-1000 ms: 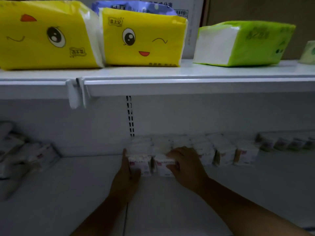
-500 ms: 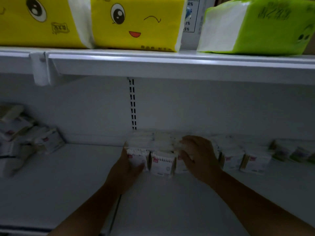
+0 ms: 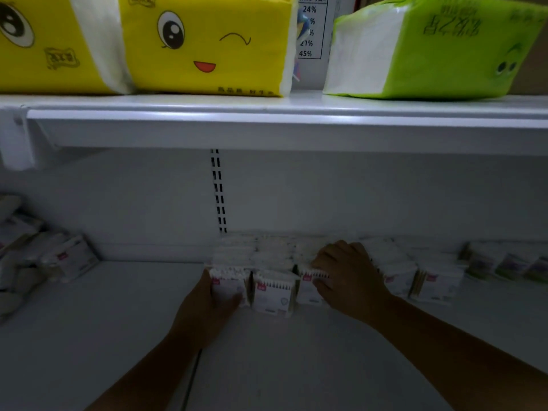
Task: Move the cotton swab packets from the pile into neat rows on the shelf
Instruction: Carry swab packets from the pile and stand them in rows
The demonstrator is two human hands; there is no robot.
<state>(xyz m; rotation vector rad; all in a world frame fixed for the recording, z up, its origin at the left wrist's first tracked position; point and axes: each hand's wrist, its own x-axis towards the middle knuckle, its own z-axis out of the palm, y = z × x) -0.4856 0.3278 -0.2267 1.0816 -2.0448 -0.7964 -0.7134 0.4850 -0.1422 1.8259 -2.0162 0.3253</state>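
third packet [image 3: 308,292] now stands uncovered, pinched by right hand [image 3: 353,280]; left hand [image 3: 204,307] holds leftmost packet [image 3: 229,284]

Light comes from above and strikes the upper shelf [image 3: 267,114], where the yellow packs [image 3: 207,46] and green pack [image 3: 444,54] show bright; a pale glare streaks its front lip. Below, the lower shelf [image 3: 89,336] sits in deep shadow, dim and grainy. The left hand [image 3: 204,312], right hand [image 3: 353,280] and packets [image 3: 272,292] look murky, print unreadable. The pile [image 3: 44,259] at the left edge is smeared. Shelf edges bow from wide-angle distortion.
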